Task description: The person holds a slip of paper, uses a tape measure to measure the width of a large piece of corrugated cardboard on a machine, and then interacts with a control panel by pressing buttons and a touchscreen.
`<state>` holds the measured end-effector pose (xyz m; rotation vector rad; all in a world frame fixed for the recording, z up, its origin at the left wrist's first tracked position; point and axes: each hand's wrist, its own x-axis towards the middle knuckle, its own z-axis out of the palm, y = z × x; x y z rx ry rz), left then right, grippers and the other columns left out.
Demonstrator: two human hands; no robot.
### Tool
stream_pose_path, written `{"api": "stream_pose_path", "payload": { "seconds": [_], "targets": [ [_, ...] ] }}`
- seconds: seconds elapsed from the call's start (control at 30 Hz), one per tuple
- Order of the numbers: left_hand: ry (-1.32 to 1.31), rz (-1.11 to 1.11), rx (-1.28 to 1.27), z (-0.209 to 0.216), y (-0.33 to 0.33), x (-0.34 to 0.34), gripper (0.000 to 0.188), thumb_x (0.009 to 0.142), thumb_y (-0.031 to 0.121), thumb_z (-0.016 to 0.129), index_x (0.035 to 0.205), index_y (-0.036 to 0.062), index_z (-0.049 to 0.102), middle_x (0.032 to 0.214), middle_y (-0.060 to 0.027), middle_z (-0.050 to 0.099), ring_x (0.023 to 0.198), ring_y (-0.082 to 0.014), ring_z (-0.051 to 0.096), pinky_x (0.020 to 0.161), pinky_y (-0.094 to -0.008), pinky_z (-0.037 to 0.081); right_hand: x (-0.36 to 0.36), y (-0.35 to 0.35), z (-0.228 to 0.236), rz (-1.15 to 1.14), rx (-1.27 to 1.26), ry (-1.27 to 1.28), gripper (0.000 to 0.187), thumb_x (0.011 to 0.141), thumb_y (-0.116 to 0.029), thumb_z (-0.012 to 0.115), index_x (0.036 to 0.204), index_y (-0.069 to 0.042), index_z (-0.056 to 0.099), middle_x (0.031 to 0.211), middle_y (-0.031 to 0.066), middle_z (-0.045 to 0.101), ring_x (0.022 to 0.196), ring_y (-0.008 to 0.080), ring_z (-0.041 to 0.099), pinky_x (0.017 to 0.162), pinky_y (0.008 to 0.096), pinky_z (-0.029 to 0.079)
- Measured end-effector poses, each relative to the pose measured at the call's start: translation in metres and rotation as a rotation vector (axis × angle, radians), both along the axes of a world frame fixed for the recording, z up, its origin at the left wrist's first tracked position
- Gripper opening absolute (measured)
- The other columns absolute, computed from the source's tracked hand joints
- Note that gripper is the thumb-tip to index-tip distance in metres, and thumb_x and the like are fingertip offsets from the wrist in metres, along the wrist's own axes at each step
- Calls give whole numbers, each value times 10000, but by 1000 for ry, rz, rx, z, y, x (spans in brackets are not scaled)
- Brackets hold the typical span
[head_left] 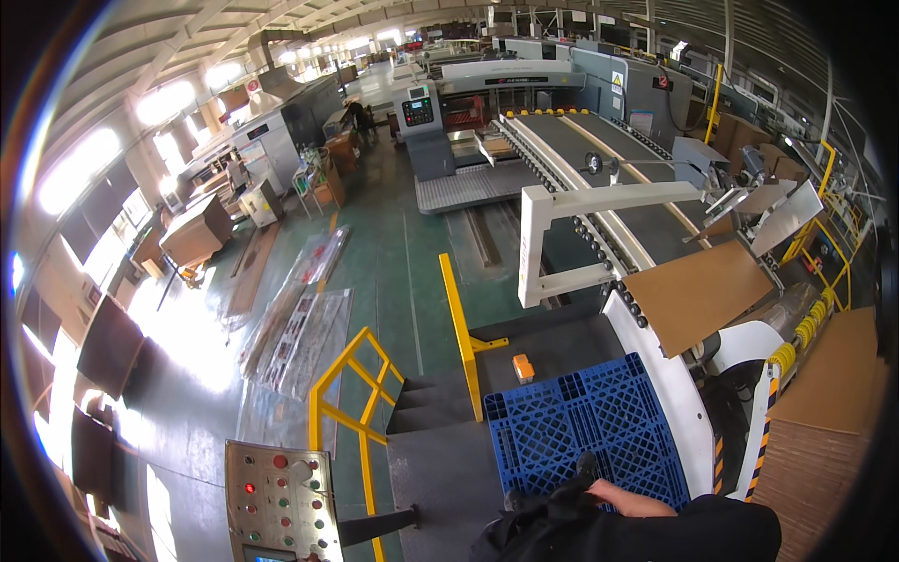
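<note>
My right hand (597,488) is low in the picture, close against my dark clothing. A bare forearm leads to it from a dark sleeve, and its fingers are mostly hidden, so I cannot make out whether it holds anything. My left hand does not show. Below me lies a blue plastic pallet (534,429) with a lattice top, and a dark shoe (586,463) of mine is on it. Just beyond the pallet, a small orange object (523,368) sits on the dark platform (434,461).
A control panel (281,501) with coloured buttons stands at lower left. Yellow railings (323,398) and a yellow post (459,332) edge the platform and its steps. A brown cardboard sheet (698,292) lies at the end of a roller conveyor (599,150). Stacked cardboard (829,379) stands at right.
</note>
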<state>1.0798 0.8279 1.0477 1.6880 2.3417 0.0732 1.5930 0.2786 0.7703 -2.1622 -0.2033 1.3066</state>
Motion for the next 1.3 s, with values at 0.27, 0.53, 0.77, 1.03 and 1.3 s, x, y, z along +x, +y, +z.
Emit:
{"api": "stream_pose_path", "payload": {
  "seconds": [0.27, 0.53, 0.77, 1.03, 1.3],
  "targets": [
    [-27, -24, -32, 2, -7, -3, 646, 874, 585, 650, 1164, 14, 735, 1118, -221, 728, 1128, -330, 677, 1008, -407, 502, 38, -16, 15, 160, -124, 584, 190, 899, -241, 726, 790, -87, 745, 720, 1, 649, 609, 106, 569, 571, 270, 439],
    [-43, -4, 2, -5, -4, -9, 656, 832, 526, 684, 1238, 17, 603, 1099, -232, 727, 1103, -350, 679, 990, -420, 508, 10, 2, 39, -58, -91, -77, 228, 864, -235, 709, 1019, -91, 794, 958, 91, 763, 827, 203, 714, 758, 340, 555],
    [-53, 45, 47, -25, 8, -16, 821, 752, 452, 748, 1353, 7, 409, 1089, -249, 720, 1072, -381, 679, 963, -437, 517, -12, 26, 24, 123, -133, -279, 360, 851, -383, 693, 1130, -166, 765, 1120, 109, 746, 1032, 313, 703, 907, 396, 550],
    [-102, 114, 130, -50, 19, -27, 1105, 660, 367, 821, 1484, -5, 187, 1077, -269, 712, 1035, -417, 679, 931, -456, 527, 0, 30, 38, 82, -160, -186, 358, 854, -339, 701, 1150, -145, 755, 1105, 113, 750, 1026, 297, 711, 912, 392, 552],
    [-125, 192, 224, -70, 14, -56, 1337, 585, 296, 870, 1580, -21, 36, 1063, -284, 705, 1005, -438, 682, 910, -466, 535, 5, 37, 26, 179, -152, -248, 369, 863, -346, 695, 1162, -137, 753, 1126, 114, 747, 1028, 300, 710, 912, 391, 551]
  ]
}}
